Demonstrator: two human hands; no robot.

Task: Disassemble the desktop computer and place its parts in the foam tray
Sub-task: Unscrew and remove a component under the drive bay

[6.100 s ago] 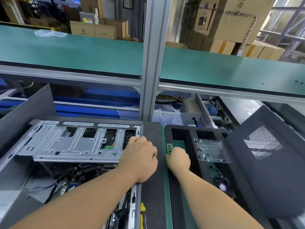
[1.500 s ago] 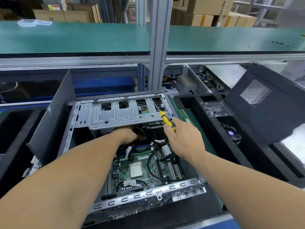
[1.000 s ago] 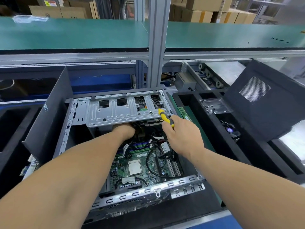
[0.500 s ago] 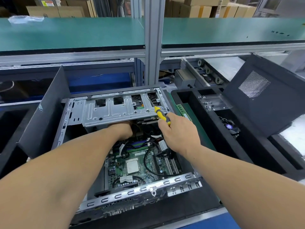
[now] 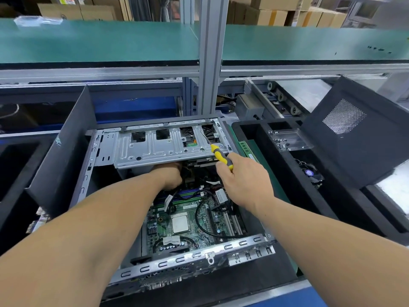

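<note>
No text legible anywhere, small white print on the green motherboard too blurred, yellow-and-red label on a brown cardboard box (far back) equally unreadable

L forearm runs in from lower left, wrist angled up; left hand reaches under sth, fingers hidden, so grip can't be told. R forearm comes in from lower right, wrist roughly straight. Right hand sits higher than L, back of hand up, fingers curled round a tool handle. Hands near each other, not touching.
</note>
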